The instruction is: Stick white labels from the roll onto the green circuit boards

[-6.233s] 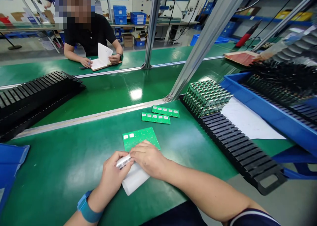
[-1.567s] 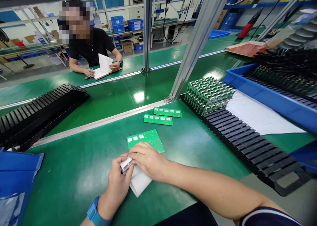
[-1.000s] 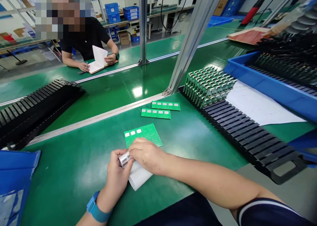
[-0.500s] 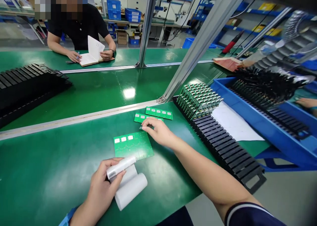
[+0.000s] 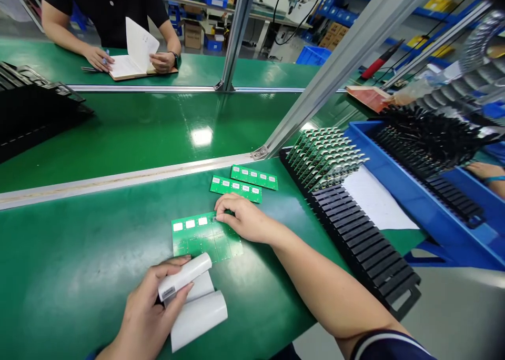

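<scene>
My left hand (image 5: pixel 150 312) is closed round a white roll of labels (image 5: pixel 183 277), its loose paper tail (image 5: pixel 197 315) curling on the green mat. My right hand (image 5: pixel 240 218) rests on a green circuit board panel (image 5: pixel 197 239), fingertips pinched together at the board's upper edge, beside a row of three white labels (image 5: pixel 190 223). Whether a label sits under the fingertips is hidden. Two narrower labelled board strips (image 5: pixel 235 188) (image 5: pixel 254 176) lie just beyond.
A long black slotted rack (image 5: pixel 363 244) holding upright green boards (image 5: pixel 323 157) runs along the right, beside a white sheet (image 5: pixel 374 202) and a blue tray (image 5: pixel 430 202). Another black rack (image 5: pixel 35 112) lies at far left. A person opposite holds an open notebook (image 5: pixel 136 55). Another hand (image 5: pixel 485 173) shows at right.
My right hand left the label roll, reached out to the strips, then came back onto the panel's top edge. The left hand keeps the roll, drawn slightly nearer me. The view tilted down.
</scene>
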### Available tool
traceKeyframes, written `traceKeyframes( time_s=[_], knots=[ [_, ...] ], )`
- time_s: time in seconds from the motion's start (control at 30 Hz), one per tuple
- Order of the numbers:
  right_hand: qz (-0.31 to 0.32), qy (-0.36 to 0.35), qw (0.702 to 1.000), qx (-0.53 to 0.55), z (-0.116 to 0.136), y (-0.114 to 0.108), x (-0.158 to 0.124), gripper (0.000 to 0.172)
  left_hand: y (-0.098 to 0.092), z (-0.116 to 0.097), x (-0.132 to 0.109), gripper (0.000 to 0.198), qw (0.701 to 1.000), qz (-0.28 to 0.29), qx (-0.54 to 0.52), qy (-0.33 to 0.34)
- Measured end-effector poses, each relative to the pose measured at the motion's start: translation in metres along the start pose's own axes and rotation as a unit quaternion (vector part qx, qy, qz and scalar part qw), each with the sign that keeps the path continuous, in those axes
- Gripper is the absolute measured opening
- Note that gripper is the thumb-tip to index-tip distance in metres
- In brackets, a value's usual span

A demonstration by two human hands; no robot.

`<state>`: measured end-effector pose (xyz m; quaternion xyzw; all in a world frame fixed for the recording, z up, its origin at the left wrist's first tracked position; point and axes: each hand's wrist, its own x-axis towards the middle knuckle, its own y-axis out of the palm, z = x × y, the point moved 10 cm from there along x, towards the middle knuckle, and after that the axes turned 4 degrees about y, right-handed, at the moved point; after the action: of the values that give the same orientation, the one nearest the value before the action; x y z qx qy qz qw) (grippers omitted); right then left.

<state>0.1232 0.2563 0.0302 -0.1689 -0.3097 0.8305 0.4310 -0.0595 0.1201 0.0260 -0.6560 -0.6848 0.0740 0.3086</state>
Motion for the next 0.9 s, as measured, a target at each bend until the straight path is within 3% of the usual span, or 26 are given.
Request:
traceKeyframes(
  time_s=[0.37, 0.9],
  knots=[
    [0.010, 0.010, 0.998, -0.062, -0.002, 0.008, 0.002, 0.016, -0.002, -0.002, 0.003, 0.018, 1.000, -0.013, 0.000, -0.010],
    [-0.024, -0.002, 0.996, -0.090, 0.007, 0.009, -0.003, 0.018, -0.001, -0.001, 0.001, 0.020, 1.000, -0.014, -0.001, -0.011]
  ],
)
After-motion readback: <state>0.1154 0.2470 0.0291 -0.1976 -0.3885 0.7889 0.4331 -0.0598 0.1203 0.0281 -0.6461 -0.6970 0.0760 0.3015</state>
